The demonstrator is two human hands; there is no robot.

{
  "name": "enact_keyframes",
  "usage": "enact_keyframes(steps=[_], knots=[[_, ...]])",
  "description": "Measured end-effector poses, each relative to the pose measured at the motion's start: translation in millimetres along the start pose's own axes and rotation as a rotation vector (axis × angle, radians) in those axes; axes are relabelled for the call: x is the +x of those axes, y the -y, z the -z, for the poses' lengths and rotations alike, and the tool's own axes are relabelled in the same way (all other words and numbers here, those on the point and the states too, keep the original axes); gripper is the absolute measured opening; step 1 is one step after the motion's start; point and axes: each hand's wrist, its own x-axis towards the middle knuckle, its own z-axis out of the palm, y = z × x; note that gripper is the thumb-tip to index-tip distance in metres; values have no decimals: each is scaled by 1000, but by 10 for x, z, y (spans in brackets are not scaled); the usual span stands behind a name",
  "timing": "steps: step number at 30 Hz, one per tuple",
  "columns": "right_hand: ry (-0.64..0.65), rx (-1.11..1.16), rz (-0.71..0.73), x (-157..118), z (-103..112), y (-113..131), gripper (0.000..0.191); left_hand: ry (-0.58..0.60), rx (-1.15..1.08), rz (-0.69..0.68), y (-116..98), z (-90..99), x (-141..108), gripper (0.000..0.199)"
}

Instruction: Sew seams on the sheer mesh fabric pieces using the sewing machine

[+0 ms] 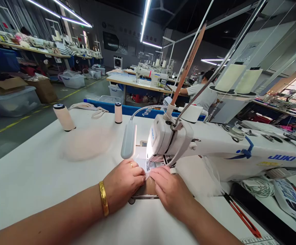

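Note:
A white sewing machine (160, 136) stands on the white table, its needle area lit by a small grey lamp (129, 140). Just left of the presser foot is my left hand (125, 178), fingers closed at the edge of some pale fabric (148, 174). My right hand (172, 189) lies close on the other side, fingers together on the same fabric, partly under the machine head. Sheer pale fabric (196, 170) spreads out behind my right hand. The exact grip of the fingertips is too small to make out.
Two thread cones, one larger (65, 117) and one smaller (118, 113), stand toward the back left. Fabric strips (89, 108) lie at the far edge. On the right are red thread snips (245, 217), a black long object (265, 214) and a coiled cable (259, 187). A person (201, 92) sits beyond.

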Motion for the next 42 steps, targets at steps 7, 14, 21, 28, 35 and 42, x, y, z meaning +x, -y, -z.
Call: enact_keyframes(steps=[7, 14, 21, 28, 35, 42], knots=[[2, -84, -75, -3, -60, -31, 41, 34, 89, 47, 87, -25, 57, 26], [6, -76, -61, -11, -79, -34, 48, 46, 105, 129, 136, -55, 52, 23], [-83, -25, -4, 1, -62, 11, 42, 195, 128, 223, 95, -8, 87, 14], [-122, 86, 159, -4, 41, 270, 45, 181, -24, 323, -141, 322, -136, 20], [303, 984, -368, 379, 239, 664, 33, 46, -1360, 1043, -344, 1107, -419, 31], [464, 1099, -529, 799, 24, 901, 41, 3, -1277, 1120, -264, 1232, -516, 54]])
